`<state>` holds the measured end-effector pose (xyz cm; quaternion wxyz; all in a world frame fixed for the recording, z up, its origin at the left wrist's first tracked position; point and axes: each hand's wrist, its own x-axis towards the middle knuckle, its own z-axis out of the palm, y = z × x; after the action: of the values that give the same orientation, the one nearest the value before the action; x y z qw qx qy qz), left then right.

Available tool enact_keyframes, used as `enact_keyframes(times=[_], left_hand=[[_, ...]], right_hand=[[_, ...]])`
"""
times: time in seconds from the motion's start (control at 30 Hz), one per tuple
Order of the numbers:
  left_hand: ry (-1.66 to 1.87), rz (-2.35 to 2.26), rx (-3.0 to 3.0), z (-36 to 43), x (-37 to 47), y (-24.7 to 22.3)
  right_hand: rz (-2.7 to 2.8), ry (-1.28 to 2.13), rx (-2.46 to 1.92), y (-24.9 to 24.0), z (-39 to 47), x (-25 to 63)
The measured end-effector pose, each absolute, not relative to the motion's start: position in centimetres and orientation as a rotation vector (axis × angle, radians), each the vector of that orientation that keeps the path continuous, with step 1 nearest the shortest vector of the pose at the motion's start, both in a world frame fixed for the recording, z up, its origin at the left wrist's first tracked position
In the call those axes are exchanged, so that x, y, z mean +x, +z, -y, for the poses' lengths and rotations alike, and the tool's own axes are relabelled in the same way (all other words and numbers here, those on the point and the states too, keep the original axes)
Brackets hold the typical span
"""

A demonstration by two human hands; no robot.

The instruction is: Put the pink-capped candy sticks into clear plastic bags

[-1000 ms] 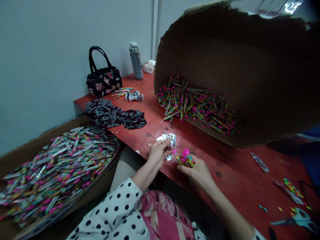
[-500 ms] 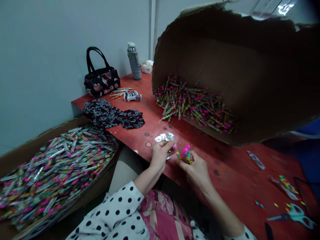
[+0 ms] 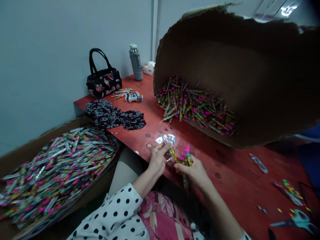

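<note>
1. The left hand (image 3: 157,158) is at the near edge of the red surface (image 3: 232,173), its grip pinching a clear plastic sleeve (image 3: 167,139) between thumb and fingertips.
2. The right hand (image 3: 195,172) is just beside it, its grip closed around a small bundle of colourful pencils (image 3: 184,159) with pink ends; one pencil slants across toward the sleeve in the left hand.
3. Both hands are over the surface edge, above the person's lap.
4. A large cardboard box (image 3: 250,80) lies on its side on the surface beyond the hands, with a heap of loose pencils (image 3: 195,106) of the same kind inside it.
5. To the left, lower than the surface, an open cardboard tray (image 3: 32,146) holds a pile of wrapped pencils (image 3: 60,163) in shiny sleeves.
6. At the far end of the surface are a black flowered handbag (image 3: 103,80), a grey bottle (image 3: 135,63) and a dark patterned cloth (image 3: 113,115).
7. Teal-handled scissors (image 3: 297,218) lie at the right near edge, with scraps nearby.
8. No writing or brand can be read on anything; the print on the pencils and sleeves is too small to make out.
</note>
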<state>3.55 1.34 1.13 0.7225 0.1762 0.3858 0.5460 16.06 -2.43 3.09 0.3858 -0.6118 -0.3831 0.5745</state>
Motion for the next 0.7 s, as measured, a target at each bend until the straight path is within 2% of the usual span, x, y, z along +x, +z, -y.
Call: enact_keyframes(times=[0.07,0.17,0.6,0.7], left_hand=[[1.207,-0.82,0.354,-1.3,3.3,1.4],[1.142,-0.837,0.364,-0.7,3.8,1.8],[1.196,-0.915,0.443,0.3,3.8,2.1],[1.372,-0.922,0.391,-0.2,0.9,2.9]], right_hand=[[0.83,1.528,-1.507,2.6,3.0,15.9],[0.747,1.44,-1.459,2.3,3.2,15.5],[0.856,1.382,-1.408,2.9,1.7,13.3],[0.948,1.23,-1.399,3.6,1.8,13.9]])
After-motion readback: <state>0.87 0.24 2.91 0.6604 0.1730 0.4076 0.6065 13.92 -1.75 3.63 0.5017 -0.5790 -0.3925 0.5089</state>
